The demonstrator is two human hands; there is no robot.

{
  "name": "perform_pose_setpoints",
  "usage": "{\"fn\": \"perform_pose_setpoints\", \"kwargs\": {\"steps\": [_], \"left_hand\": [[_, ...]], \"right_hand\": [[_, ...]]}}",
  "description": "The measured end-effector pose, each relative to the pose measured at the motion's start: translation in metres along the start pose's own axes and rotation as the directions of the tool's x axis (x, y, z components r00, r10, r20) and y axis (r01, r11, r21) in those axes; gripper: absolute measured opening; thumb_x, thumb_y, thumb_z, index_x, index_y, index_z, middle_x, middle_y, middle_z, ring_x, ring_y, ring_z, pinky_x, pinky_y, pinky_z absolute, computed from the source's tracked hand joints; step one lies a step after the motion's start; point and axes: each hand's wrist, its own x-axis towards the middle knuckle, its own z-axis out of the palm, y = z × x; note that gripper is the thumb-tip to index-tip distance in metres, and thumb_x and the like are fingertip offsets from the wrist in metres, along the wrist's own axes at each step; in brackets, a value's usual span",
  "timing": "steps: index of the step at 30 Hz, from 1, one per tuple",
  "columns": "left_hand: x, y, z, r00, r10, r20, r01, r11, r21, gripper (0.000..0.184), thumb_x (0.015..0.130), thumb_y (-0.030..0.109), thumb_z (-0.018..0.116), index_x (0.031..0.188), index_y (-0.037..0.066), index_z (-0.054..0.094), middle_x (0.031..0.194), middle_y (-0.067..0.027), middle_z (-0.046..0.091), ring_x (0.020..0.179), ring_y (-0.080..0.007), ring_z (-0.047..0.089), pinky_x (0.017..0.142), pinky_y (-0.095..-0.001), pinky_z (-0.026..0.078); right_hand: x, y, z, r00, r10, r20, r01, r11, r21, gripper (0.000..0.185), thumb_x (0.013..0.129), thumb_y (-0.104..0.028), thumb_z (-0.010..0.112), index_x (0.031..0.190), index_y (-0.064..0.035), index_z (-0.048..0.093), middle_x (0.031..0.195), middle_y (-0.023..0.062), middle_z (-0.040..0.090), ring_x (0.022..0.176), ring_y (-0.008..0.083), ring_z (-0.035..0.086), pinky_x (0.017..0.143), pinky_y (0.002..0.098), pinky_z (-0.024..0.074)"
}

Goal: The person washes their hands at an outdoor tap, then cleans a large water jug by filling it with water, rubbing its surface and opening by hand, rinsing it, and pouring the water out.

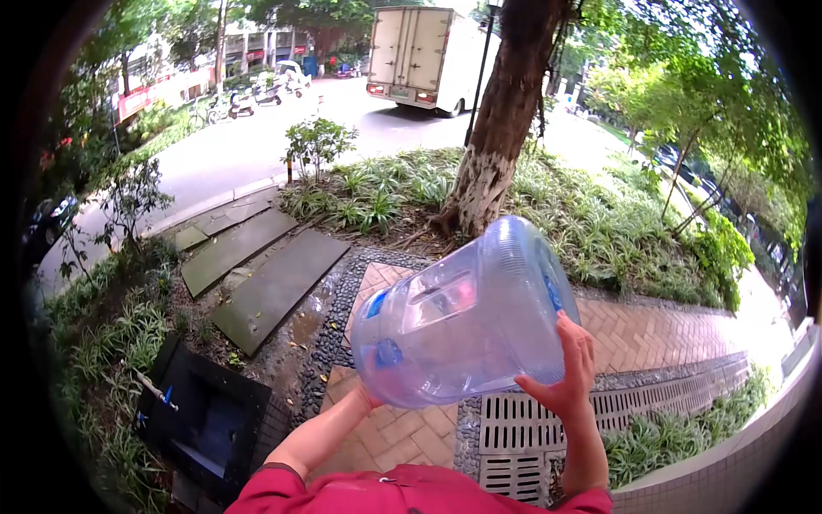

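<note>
A large clear blue-tinted water cooler bottle [445, 321] is held up in front of me, tilted on its side, with its ribbed base toward the upper right. My right hand [561, 368] presses on the base end, thumb and fingers apart around its lower edge. At the lower left side of the bottle, my left hand [370, 397] supports it from beneath. The bottle hides most of that hand's fingers. Blue label patches show through the plastic, which looks see-through with no visible water.
A black outdoor sink [210, 420] with a blue-handled tap [163, 394] stands at the lower left. Stone slabs [278, 278] lead toward the road. Metal drain grates [518, 428] lie at my right. Ahead are a tree trunk [497, 128] and a parked-looking box truck [411, 56].
</note>
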Motion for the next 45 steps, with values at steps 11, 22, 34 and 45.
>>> {"fn": "perform_pose_setpoints", "kwargs": {"steps": [11, 22, 34, 45], "left_hand": [[-0.016, 0.005, 0.025, 0.987, 0.115, 0.108, -0.035, 0.827, -0.561, 0.084, 0.074, 0.077, 0.04, 0.128, 0.014, 0.045, 0.127, -0.0128, 0.047, 0.119, -0.0329, 0.041, 0.103, -0.0516, 0.028], [-0.042, 0.029, 0.048, 0.926, 0.284, -0.25, -0.361, 0.86, -0.36, 0.068, 0.078, 0.073, 0.041, 0.116, 0.018, 0.055, 0.113, -0.009, 0.056, 0.106, -0.0315, 0.05, 0.1, -0.0525, 0.031], [-0.058, 0.032, 0.003, 0.988, 0.122, -0.093, -0.131, 0.35, -0.928, 0.067, 0.079, 0.066, 0.048, 0.124, 0.017, 0.05, 0.121, -0.0081, 0.053, 0.113, -0.0314, 0.047, 0.102, -0.0539, 0.031], [-0.046, -0.037, -0.008, 0.918, 0.192, -0.347, -0.343, 0.823, -0.453, 0.064, 0.081, 0.061, 0.048, 0.127, 0.017, 0.048, 0.126, -0.0086, 0.049, 0.117, -0.0319, 0.045, 0.102, -0.0544, 0.03]], "right_hand": [[0.027, -0.002, 0.034, 0.987, -0.157, -0.035, 0.158, 0.986, 0.046, 0.075, 0.067, -0.052, 0.074, 0.116, -0.0016, 0.05, 0.12, 0.0223, 0.053, 0.105, 0.037, 0.054, 0.087, 0.0446, 0.0459], [0.053, -0.007, 0.062, 0.957, -0.271, -0.102, 0.285, 0.944, 0.165, 0.08, 0.069, -0.052, 0.072, 0.124, -0.0016, 0.044, 0.121, 0.0233, 0.053, 0.106, 0.0375, 0.054, 0.088, 0.0443, 0.0439], [0.1, -0.067, 0.063, 0.9, -0.435, -0.008, 0.425, 0.874, 0.236, 0.065, 0.065, -0.047, 0.074, 0.112, -0.0063, 0.056, 0.118, 0.0191, 0.056, 0.106, 0.0335, 0.055, 0.087, 0.0398, 0.0464], [0.153, -0.174, 0.093, 0.672, -0.74, 0.036, 0.706, 0.655, 0.27, 0.038, 0.08, -0.021, 0.055, 0.115, -0.0057, 0.057, 0.107, 0.0212, 0.059, 0.098, 0.0319, 0.057, 0.087, 0.0411, 0.0458]]}}
